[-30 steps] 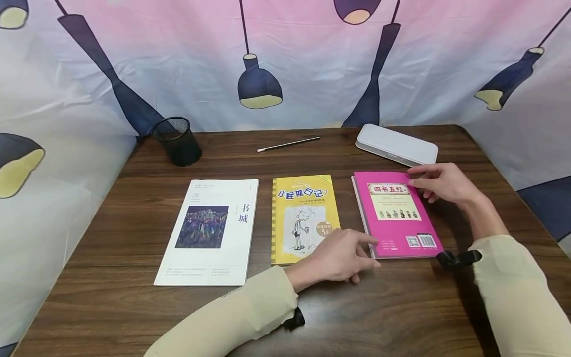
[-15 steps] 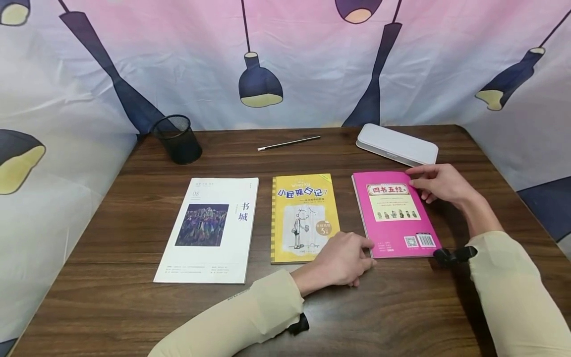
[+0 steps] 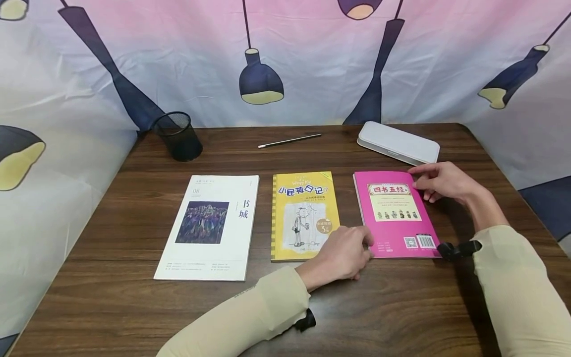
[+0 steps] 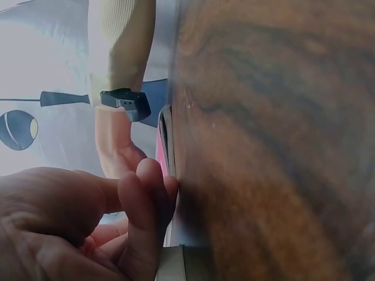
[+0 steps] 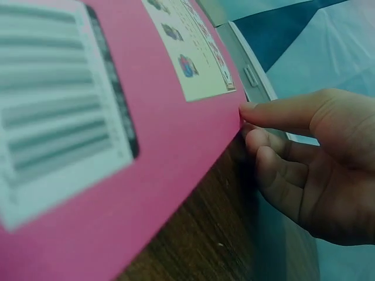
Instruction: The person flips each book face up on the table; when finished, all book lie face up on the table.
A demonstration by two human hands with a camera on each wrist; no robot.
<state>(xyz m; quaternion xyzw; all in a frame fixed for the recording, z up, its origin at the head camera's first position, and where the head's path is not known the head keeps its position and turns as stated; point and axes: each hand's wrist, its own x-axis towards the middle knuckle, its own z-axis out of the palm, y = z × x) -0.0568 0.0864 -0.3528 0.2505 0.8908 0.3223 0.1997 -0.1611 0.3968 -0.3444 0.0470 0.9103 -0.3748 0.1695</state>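
Backdrop [image 3: 178, 74]: cloth w/ pink-to-pale-blue fade & dark hanging-lamp prints, behind & both sides.
Table [image 3: 111, 223]: dk brown woodgrain, bks laid flat in a row.
Cup [image 3: 180, 141]: blk mesh, back L of table, nr the cloth.
White bk [image 3: 205, 228]: leftmost of the row, dk picture mid-cover, "08" up top L, Chinese title on R.
Pencil [image 3: 290, 141]: thin, lying slightly slanted at the back, btw cup & case.
Yellow bk [image 3: 294, 198]: middle of row, cartoon figure on cover, lwr R corner partly hidden by the L hand.
L hand [image 3: 343, 253]: fingers loosely bent, fingertips touching lwr L edge of the pink bk; relaxed, not grasping. Beige sleeve, blk unit [image 3: 305, 321] at wrist.
Pink bk [image 3: 392, 218]: R end of row, flat on table btw the two hands; Chinese title, row of small figures, QR code & barcode at lwr R.
Case [image 3: 398, 143]: white, long, at an angle at back R, behind pink bk.
R hand [image 3: 448, 183]: index straight at the top R corner of pink bk, touching; other fingers loosely curled beside the R edge, relaxed, just in front of case. Beige sleeve, another blk unit at wrist.
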